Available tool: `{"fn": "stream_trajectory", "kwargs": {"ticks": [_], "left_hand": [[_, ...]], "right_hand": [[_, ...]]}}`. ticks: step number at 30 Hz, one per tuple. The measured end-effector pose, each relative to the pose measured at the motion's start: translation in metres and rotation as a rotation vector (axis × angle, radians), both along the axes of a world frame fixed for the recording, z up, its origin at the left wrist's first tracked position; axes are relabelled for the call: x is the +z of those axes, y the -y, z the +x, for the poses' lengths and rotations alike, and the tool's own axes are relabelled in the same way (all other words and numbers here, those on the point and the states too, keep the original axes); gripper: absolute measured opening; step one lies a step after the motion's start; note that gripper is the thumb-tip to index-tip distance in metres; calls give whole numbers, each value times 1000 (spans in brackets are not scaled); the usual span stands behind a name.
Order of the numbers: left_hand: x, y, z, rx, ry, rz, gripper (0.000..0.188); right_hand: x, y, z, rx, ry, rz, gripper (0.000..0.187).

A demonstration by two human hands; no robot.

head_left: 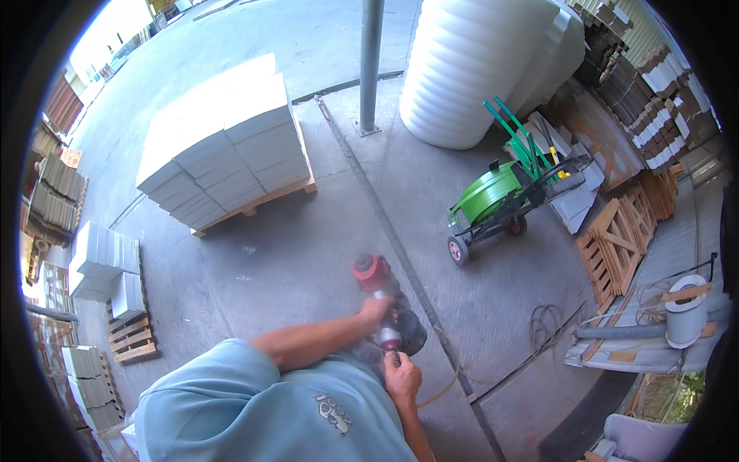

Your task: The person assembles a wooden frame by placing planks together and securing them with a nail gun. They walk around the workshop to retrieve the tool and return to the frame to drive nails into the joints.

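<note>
1. The hand-held tool (390, 336), with a red end, silver barrel and dark rounded body, is in front of the person's torso, held above the floor (262, 296); no bench or other surface carries it.
2. The left hand (377, 309) has its fingers curled around the silver middle of the tool; motion blur hides how tightly they close.
3. The right hand (402, 376) has its fingers drawn in on a dark fitting at the tool's near end, beside a red ring. I cannot tell whether that fitting belongs to the tool or to a line joined there.
4. The step in hand looks like steadying or readying the tool: the left fingers seem to bear it while the right ones work at its end.
5. A next move would seem to call for a firm left grip, careful right fingers at the fitting, and slack in the pale yellow hose (457, 376) by the right wrist.
6. Farther right, a loose coil of line (548, 327) lies on the floor; beyond it stands a wheeled cart with a green reel (489, 196).
7. Ahead and to the left, a stack of white blocks (223, 138) sits on a wooden pallet, well apart from both hands.
</note>
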State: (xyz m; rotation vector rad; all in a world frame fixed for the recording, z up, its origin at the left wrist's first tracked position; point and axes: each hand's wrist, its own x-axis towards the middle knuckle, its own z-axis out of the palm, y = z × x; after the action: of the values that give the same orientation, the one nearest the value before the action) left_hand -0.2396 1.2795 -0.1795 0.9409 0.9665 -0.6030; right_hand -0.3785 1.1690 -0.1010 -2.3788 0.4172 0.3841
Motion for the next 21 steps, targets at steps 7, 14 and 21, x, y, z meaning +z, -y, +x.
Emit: {"fn": "stream_trajectory", "kwargs": {"ticks": [7,14,21], "left_hand": [[-13,11,30,-79,-19,-61,17],[-32,31,45,-198,-53,-138,16],[-34,81,55,-352,-35,-86,17]], "right_hand": [[4,-5,25,-43,20,-125,35],[4,1,28,-221,-28,-112,39],[-1,27,26,-363,-86,-62,39]]}}
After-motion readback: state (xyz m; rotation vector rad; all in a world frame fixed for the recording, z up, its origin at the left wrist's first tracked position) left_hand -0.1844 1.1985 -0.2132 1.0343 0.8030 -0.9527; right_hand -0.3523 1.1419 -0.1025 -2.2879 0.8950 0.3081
